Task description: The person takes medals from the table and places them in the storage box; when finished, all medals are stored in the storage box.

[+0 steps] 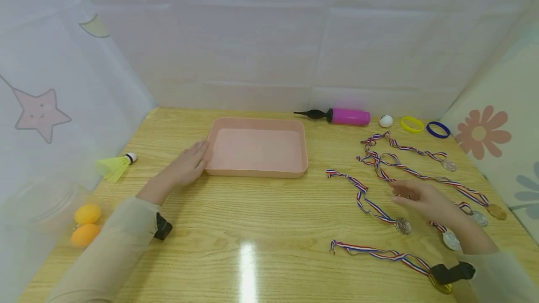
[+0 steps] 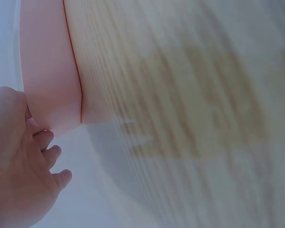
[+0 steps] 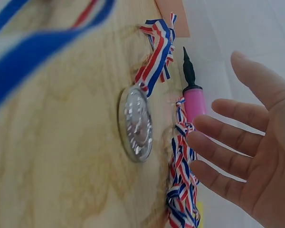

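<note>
The pink rectangular tray (image 1: 257, 148) lies on the wooden table. My left hand (image 1: 191, 160) touches its left side with fingers extended; the left wrist view has the hand's fingertips close by the tray wall (image 2: 47, 66). Over on the right, my right hand (image 1: 425, 202) hovers above several medals on red, white and blue ribbons, holding nothing. Its fingers are spread in the right wrist view, near a silver medal (image 3: 137, 123). A dark silver medal (image 1: 403, 226) lies just left of that hand, and a gold medal (image 1: 497, 212) to its right.
At the back are a pink hand pump (image 1: 349, 116), a white ball (image 1: 385, 121), a yellow wristband (image 1: 412, 124) and a blue wristband (image 1: 438, 130). A yellow shuttlecock (image 1: 115, 167), two orange balls (image 1: 87, 214) and a clear container (image 1: 46, 205) are at left.
</note>
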A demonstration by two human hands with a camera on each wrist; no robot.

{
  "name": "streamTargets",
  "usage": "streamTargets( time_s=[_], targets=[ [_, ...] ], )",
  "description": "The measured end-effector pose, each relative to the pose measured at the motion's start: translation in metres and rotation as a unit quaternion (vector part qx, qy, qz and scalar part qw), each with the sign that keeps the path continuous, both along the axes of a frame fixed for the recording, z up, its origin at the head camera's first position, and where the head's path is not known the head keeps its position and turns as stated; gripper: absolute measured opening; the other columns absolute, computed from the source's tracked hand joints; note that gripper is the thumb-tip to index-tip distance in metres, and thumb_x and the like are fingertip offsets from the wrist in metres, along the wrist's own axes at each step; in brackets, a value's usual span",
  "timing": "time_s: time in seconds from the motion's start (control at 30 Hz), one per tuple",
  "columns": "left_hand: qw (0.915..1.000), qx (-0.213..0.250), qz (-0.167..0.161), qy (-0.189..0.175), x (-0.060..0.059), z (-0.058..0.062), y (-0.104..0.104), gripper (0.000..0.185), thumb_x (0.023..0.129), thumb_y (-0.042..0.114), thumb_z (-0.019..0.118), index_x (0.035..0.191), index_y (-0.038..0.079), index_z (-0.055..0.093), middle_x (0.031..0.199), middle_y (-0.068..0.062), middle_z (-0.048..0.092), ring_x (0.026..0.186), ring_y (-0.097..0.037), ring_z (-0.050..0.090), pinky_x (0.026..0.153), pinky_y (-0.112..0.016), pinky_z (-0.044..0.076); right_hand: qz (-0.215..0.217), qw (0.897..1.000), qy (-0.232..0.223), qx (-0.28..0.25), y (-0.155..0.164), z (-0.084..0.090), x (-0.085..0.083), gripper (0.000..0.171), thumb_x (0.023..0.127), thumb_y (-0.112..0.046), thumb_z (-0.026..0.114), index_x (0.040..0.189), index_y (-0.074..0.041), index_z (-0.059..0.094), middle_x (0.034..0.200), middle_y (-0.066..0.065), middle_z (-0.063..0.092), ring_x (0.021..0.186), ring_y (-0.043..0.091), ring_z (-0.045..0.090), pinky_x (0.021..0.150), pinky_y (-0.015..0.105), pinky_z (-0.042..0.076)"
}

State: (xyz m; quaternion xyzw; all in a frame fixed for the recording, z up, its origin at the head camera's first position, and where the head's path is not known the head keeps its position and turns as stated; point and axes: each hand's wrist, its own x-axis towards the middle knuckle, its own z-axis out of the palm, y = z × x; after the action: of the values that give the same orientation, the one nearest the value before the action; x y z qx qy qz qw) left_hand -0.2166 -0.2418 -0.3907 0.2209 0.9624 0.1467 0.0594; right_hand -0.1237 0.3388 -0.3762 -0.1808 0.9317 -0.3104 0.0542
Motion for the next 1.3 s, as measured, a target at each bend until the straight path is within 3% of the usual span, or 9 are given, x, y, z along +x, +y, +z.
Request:
streamTargets(
  time_s=[0.27,0.53,0.73,0.9,1.13,1.3],
  targets=[
    [0.9999,-0.005,-0.013,0.002,0.006,-0.001,0.001,0.053,0.1,0.017,0.026,0.143,-0.01,0.01,0.148,-0.028,0.008,0.134,-0.042,0.007,0.106,-0.057,0.009,0.012,1.0,-0.025,0.002,0.012,-0.009,0.008,0.037,0.086,-0.017,0.066,0.116,0.003,0.058,0.102,0.008,0.063,0.088,0.006,0.057,0.07,0.022,0.051],
    [0.9998,-0.008,-0.014,0.006,0.022,-0.001,0.0,0.052,0.1,0.016,0.028,0.142,-0.011,0.011,0.147,-0.028,0.01,0.134,-0.043,0.008,0.105,-0.059,0.01,0.006,0.997,-0.083,0.0,0.022,-0.014,0.013,0.046,0.085,-0.027,0.067,0.118,0.003,0.056,0.108,0.011,0.061,0.092,0.004,0.056,0.071,0.022,0.051],
    [0.9997,-0.01,-0.019,0.011,0.037,0.0,-0.001,0.052,0.101,0.017,0.028,0.143,-0.01,0.012,0.148,-0.028,0.011,0.134,-0.042,0.009,0.106,-0.058,0.011,0.04,0.994,-0.099,0.001,0.029,-0.017,0.016,0.042,0.086,-0.025,0.066,0.115,0.003,0.056,0.088,0.002,0.057,0.074,0.004,0.051,0.058,0.024,0.047],
    [0.9996,-0.012,-0.018,0.018,0.049,0.001,-0.001,0.052,0.1,0.016,0.029,0.142,-0.011,0.014,0.147,-0.027,0.013,0.134,-0.042,0.011,0.106,-0.057,0.013,0.077,0.994,-0.074,0.001,0.031,-0.024,0.017,0.031,0.083,-0.02,0.069,0.106,-0.002,0.059,0.074,-0.004,0.049,0.062,0.006,0.044,0.048,0.024,0.039],
    [0.9998,-0.011,-0.014,0.011,0.065,0.005,0.0,0.051,0.099,0.015,0.031,0.142,-0.011,0.017,0.147,-0.027,0.014,0.134,-0.042,0.012,0.106,-0.058,0.011,0.12,0.993,-0.014,-0.007,0.027,-0.031,0.016,0.028,0.079,-0.013,0.073,0.101,-0.009,0.058,0.073,-0.009,0.046,0.061,0.003,0.042,0.048,0.021,0.038],
    [0.9996,-0.013,-0.018,0.019,0.072,0.006,0.002,0.05,0.099,0.014,0.032,0.141,-0.01,0.02,0.146,-0.027,0.017,0.134,-0.041,0.014,0.106,-0.057,0.013,0.127,0.992,-0.019,-0.01,0.024,-0.03,0.016,0.022,0.08,-0.017,0.073,0.093,-0.016,0.055,0.072,-0.011,0.045,0.06,0.004,0.042,0.048,0.021,0.038]
  ],
)
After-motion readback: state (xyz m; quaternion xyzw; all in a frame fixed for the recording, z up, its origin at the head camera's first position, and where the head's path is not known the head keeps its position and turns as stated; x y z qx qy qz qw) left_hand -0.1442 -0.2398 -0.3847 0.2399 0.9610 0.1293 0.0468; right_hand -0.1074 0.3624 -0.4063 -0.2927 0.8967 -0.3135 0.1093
